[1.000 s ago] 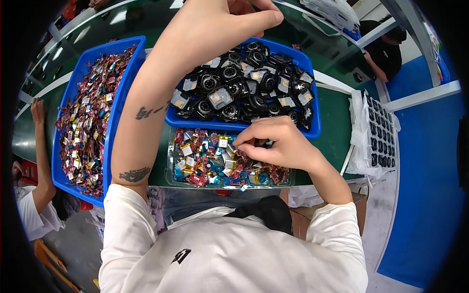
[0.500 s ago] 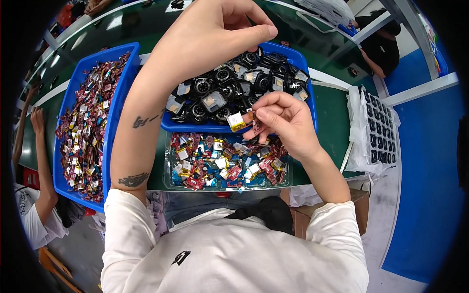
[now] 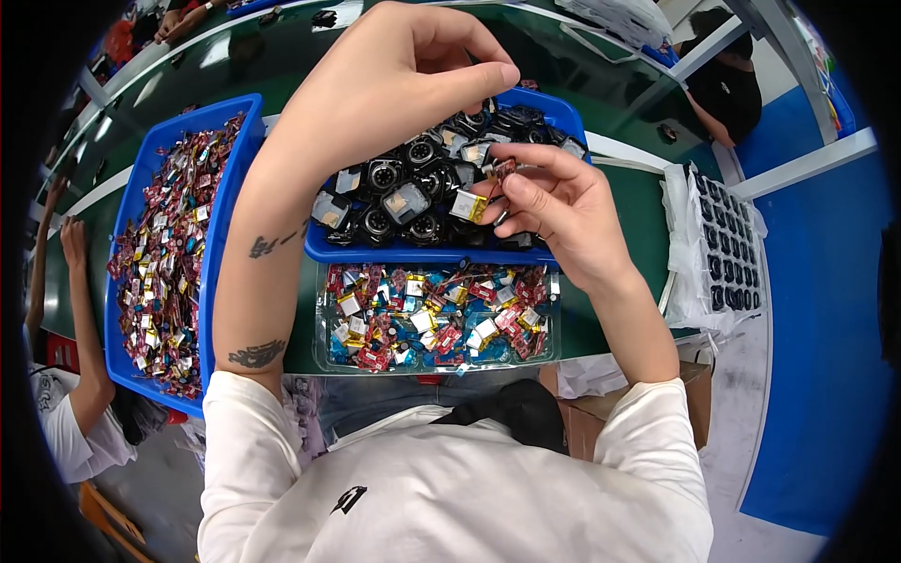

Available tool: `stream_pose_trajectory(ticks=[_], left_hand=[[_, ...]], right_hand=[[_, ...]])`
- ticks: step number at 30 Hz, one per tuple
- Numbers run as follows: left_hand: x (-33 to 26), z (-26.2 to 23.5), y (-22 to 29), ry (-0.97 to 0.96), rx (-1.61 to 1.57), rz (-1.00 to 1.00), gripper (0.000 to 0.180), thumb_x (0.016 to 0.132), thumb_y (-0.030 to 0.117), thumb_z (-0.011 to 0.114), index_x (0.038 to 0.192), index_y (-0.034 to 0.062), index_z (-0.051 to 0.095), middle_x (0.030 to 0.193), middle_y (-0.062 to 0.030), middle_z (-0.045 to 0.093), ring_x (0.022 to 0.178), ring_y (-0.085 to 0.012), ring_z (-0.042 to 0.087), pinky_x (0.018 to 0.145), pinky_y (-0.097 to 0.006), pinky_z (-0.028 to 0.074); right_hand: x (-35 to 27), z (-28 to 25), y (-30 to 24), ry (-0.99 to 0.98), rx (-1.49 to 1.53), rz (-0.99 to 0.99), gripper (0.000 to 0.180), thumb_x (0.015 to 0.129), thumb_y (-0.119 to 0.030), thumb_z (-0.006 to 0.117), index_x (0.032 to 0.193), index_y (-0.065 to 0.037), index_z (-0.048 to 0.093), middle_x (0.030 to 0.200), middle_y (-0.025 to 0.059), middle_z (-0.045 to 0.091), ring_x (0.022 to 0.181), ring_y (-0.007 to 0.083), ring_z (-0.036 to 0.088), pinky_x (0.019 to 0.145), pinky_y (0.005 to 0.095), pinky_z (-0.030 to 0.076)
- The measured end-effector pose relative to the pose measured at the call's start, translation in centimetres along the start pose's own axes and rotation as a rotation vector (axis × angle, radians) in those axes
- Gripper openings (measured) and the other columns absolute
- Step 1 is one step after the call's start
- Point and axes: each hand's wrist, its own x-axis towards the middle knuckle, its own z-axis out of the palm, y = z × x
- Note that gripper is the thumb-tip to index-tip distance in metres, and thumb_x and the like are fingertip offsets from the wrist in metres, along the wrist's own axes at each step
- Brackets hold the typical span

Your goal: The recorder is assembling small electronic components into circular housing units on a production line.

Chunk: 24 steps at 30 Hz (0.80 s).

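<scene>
My right hand (image 3: 574, 211) pinches a small red circuit board (image 3: 505, 170) over the blue bin (image 3: 422, 254). A silver-white battery cell (image 3: 467, 205) with a yellow edge hangs by that hand's fingers, seemingly joined to the board. Black smartwatch housings (image 3: 407, 201) fill this bin in a heap. My left hand (image 3: 404, 70) is bent over the bin's far side, its thumb and forefinger tips close together; whatever lies between them is hidden. Nearer to me, a clear plastic tray (image 3: 552, 324) holds red boards with batteries and blue bits.
At left stands a long blue bin (image 3: 214, 235) heaped with red boards and batteries. To the right, a white-wrapped tray (image 3: 690, 253) carries rows of black parts. A cardboard box (image 3: 694, 399) sits below the green table (image 3: 633, 202). Other people's arms show at left and the far side.
My right hand has risen slightly, and the board and battery have turned in its fingers. The left hand has shifted a little to the left, still bent over the bin.
</scene>
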Motion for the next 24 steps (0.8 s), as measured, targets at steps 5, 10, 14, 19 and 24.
stream_pose_trajectory(ticks=[5,10,14,19,24], left_hand=[[-0.2,-0.8,0.1,-0.111,0.05,-0.009,0.02,0.089,0.016,0.065,0.092,-0.0035,0.068,0.08,-0.0026,0.066,0.076,-0.0069,0.06,0.07,-0.021,0.049],[-0.6,-1.5,1.1,-0.094,-0.019,-0.018,0.018,0.09,0.014,0.065,0.092,-0.0044,0.067,0.081,-0.0038,0.067,0.078,-0.0074,0.061,0.072,-0.022,0.05],[-0.4,-1.7,0.7,0.02,0.027,-0.033,0.017,0.09,0.012,0.065,0.091,-0.0041,0.067,0.081,-0.0037,0.066,0.079,-0.0076,0.061,0.073,-0.022,0.049],[-0.2,-0.7,0.8,0.089,-0.067,-0.045,0.013,0.087,0.01,0.068,0.089,-0.0021,0.066,0.081,-0.0025,0.066,0.076,-0.0064,0.059,0.069,-0.02,0.047],[0.0,-1.2,0.6,-0.139,-0.1,-0.173,0.01,0.082,0.006,0.072,0.085,0.0001,0.064,0.082,-0.003,0.066,0.077,-0.0066,0.059,0.071,-0.021,0.048]], right_hand=[[2.1,-0.2,-2.2,-0.014,-0.248,-0.314,0.036,0.089,-0.007,0.064,0.121,0.003,0.051,0.089,0.0125,0.07,0.079,0.0126,0.067,0.065,0.022,0.053],[3.7,0.2,-4.2,-0.025,-0.353,-0.435,0.025,0.087,-0.003,0.064,0.108,0.001,0.05,0.085,0.0119,0.071,0.075,0.0099,0.065,0.065,0.0216,0.051],[4.4,-0.3,-4.2,-0.019,-0.327,-0.464,0.026,0.088,-0.004,0.063,0.11,0.0,0.05,0.085,0.0115,0.07,0.077,0.0092,0.065,0.062,0.0203,0.049],[4.2,-0.1,-4.5,0.033,-0.343,-0.44,0.012,0.086,-0.005,0.066,0.094,0.0,0.059,0.083,0.0059,0.069,0.072,0.0056,0.062,0.062,0.0195,0.047],[4.3,-0.9,-4.4,-0.039,-0.346,-0.429,0.018,0.081,-0.007,0.07,0.097,0.0,0.063,0.082,0.0023,0.066,0.074,0.0048,0.061,0.062,0.0178,0.044]])
